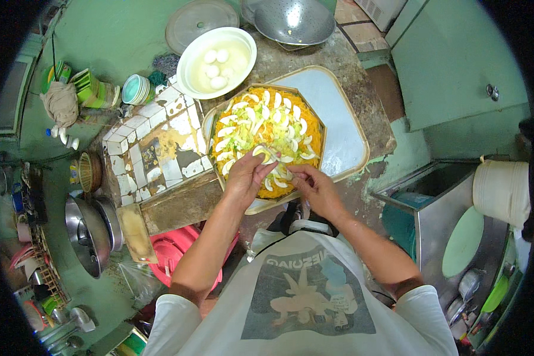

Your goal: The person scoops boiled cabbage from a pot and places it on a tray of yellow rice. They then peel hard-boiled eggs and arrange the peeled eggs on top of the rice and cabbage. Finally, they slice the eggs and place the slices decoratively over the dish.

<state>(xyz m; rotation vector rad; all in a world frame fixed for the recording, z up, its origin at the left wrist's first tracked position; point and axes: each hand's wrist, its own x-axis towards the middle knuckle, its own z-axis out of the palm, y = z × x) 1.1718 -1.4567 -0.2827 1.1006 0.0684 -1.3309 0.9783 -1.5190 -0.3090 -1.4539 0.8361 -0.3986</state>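
My left hand [250,178] is closed around a few sliced egg pieces [264,155], held above the near half of an eight-sided tray [321,155]. In the tray lies a bed of orange, noodle-like food [312,113]. White egg slices [303,126] ring its edge, and pale green chopped vegetable [241,142] is scattered over the middle. My right hand [315,190] reaches over the tray's near right edge. Its thumb and fingertips are pinched together low over the food, and whatever sits between them is too small to make out.
Beyond the tray, a white basin [187,74] holds several whole peeled eggs [218,82] in cloudy liquid. Beneath the eight-sided tray lies a larger light-blue tray [344,127]. A dark perforated metal bowl [293,21] stands farther back. Broken white tiles [173,169] cover the counter at left.
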